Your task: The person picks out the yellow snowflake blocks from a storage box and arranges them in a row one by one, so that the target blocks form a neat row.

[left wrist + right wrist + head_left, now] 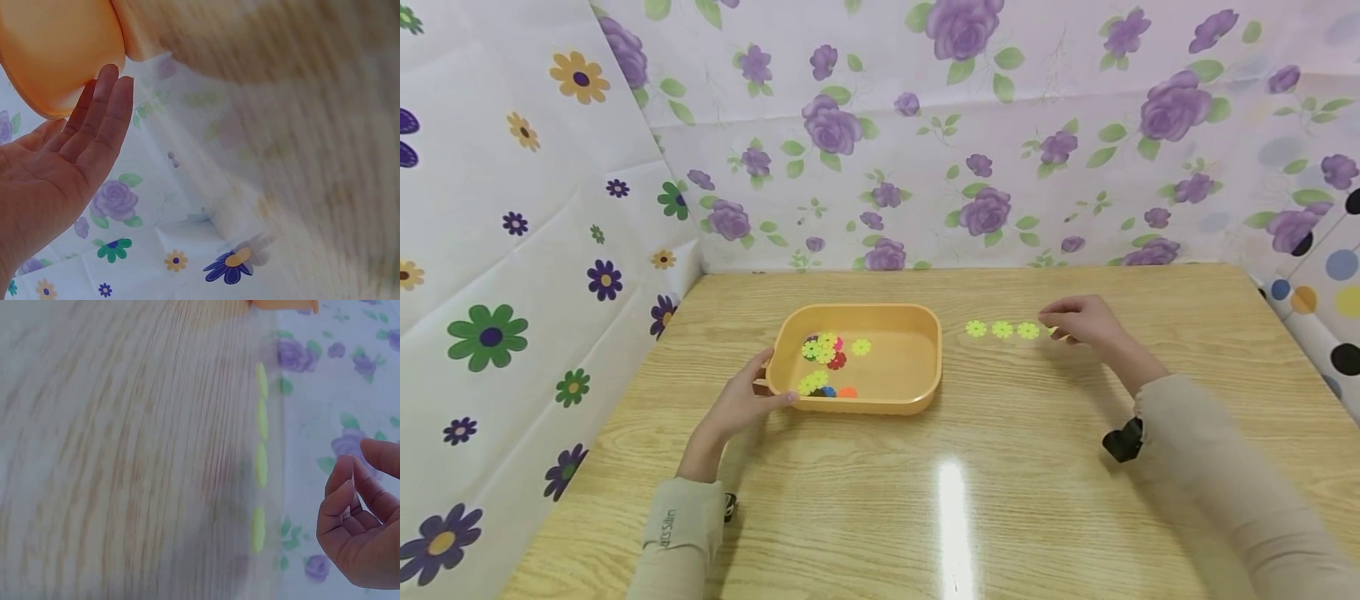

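Note:
My left hand [747, 402] holds the corner of an orange plastic tray [917, 404], its thumb over the near rim and its fingers along the left end. In the left wrist view, nearly straight fingers [103, 119] lie against the tray wall [59, 56]. To the right of the tray, several yellow-green flower-shaped discs [1002, 330] form a row on the table. Over the row's right end is my right hand [1086, 321], partly covering the last disc [1052, 332]. In the right wrist view, its loosely bent fingers hold nothing, and the thumb stands apart.
Inside the tray, flower discs in yellow-green, red [837, 361], orange [847, 392] and other colours gather toward the left. The wood-grain table [1030, 483] meets a purple-flowered cloth [925, 167] behind and a flower-print cloth [550, 250] at left.

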Tool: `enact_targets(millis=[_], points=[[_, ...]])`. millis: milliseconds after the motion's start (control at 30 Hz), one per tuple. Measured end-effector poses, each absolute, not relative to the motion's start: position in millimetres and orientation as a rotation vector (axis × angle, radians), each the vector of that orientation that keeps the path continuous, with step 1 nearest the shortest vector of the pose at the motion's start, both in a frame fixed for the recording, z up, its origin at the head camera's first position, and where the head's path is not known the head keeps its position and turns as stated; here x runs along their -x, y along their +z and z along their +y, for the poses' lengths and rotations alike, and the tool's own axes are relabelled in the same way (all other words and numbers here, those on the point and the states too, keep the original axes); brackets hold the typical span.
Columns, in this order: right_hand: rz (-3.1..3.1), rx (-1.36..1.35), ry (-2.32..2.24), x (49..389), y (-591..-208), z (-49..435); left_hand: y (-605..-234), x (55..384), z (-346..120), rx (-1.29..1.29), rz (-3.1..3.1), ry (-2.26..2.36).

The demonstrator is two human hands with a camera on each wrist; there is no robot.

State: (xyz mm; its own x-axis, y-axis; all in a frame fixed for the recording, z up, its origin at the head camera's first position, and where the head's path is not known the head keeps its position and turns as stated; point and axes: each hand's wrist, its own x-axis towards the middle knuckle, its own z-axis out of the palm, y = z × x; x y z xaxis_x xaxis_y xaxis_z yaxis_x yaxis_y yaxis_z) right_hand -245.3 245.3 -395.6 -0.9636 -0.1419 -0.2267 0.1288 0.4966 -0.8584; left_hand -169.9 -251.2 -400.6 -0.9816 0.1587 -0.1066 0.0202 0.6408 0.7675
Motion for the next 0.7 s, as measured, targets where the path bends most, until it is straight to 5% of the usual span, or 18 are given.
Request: enact_targets(millis=[700], points=[[2.427,0.165,-1.551,240,-379,185,-400,169,-251,-0.156,2.701,1.248]])
